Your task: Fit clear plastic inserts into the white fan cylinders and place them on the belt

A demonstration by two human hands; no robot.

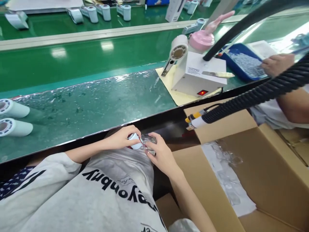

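Note:
Low over my lap, in front of the bench edge, my left hand (124,138) is closed around a small light-blue cylindrical part (135,141) with thin dark and red wires at it. Close beside it, my right hand (161,153) curls its fingers round a transparent plastic piece (151,140). The fingertips of both hands nearly meet at the wires. My fingers partly cover both parts, so how they join is hidden.
Two light-blue cylinders (16,127) lie on the green bench (96,103) at left. A white box-shaped device (198,75) stands at right, beneath a black hose. An open carton (272,167) holds transparent plastic pieces. A co-worker's hand (277,63) is at a blue tray (231,66).

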